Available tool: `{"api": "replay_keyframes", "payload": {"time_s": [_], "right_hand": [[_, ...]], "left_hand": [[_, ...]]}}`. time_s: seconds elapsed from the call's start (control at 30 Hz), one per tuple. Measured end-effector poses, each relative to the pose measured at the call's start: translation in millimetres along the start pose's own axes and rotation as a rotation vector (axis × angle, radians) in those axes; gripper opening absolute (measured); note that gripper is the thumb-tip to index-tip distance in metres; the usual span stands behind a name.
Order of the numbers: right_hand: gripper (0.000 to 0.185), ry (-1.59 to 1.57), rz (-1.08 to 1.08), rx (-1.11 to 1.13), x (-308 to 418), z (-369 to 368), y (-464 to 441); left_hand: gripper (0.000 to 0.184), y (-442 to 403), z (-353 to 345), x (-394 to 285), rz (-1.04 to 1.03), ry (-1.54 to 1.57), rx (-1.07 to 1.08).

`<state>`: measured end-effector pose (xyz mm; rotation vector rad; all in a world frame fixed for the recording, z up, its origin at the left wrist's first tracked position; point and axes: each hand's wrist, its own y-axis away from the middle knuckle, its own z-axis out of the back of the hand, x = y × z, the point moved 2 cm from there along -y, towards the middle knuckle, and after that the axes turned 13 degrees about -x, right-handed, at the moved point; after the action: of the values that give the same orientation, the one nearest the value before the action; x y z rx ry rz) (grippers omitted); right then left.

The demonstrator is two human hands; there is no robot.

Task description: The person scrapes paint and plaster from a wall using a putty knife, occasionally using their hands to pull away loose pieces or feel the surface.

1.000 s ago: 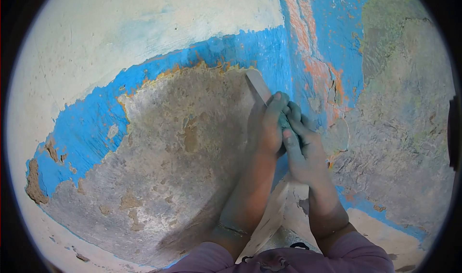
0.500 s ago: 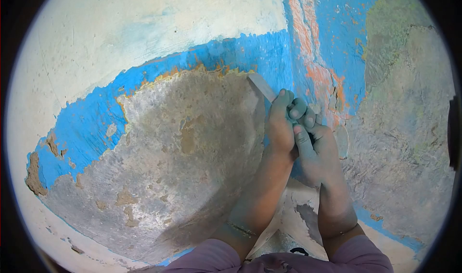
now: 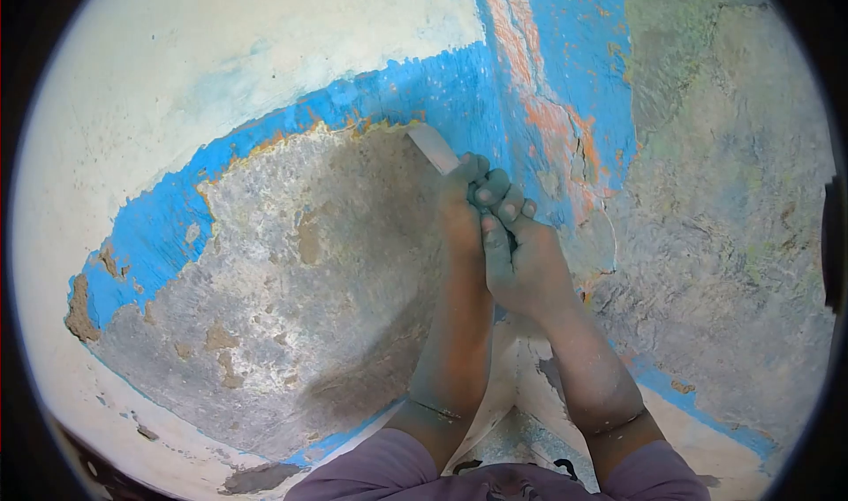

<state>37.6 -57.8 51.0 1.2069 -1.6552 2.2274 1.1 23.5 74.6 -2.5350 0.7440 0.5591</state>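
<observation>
A flat metal scraper points up and to the left from my fists. Its blade tip rests at the ragged edge where blue paint meets bare grey plaster. My left hand is wrapped round the scraper just behind the blade. Below and to the right of it, my right hand is closed round the handle end, pressed against my left hand. The fingers hide most of the handle. Greyish dust coats both hands.
Off-white paint covers the wall above the blue band. To the right runs a cracked strip with orange patches, then rough grey-green plaster. A broken brown patch lies at the band's left end.
The view has shifted, so wall and hands both appear further left. Against the wall, the blade tip sits at nearly the same spot. Both hands keep their hold on the scraper.
</observation>
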Motion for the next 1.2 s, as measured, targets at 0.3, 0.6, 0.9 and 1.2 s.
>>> {"api": "replay_keyframes", "payload": {"time_s": [0.3, 0.6, 0.9, 1.2], "right_hand": [[0.021, -0.127, -0.025, -0.031, 3.5, -3.3, 4.1], [0.022, -0.082, -0.015, 0.061, 1.1, -2.6, -0.7], [0.019, -0.161, 0.066, -0.074, 7.7, -0.9, 1.3], [0.020, -0.094, -0.001, 0.011, 14.9, 3.0, -6.8]], "left_hand": [[0.020, 2.4, 1.8, -4.7, -0.014, -0.022, -0.055], [0.020, 1.8, -4.1, -7.6, -0.035, -0.033, -0.078], [0.020, 6.9, -3.9, -5.9, -0.038, 0.006, -0.088], [0.022, 5.0, -12.0, -10.6, 0.000, 0.026, -0.055]]}}
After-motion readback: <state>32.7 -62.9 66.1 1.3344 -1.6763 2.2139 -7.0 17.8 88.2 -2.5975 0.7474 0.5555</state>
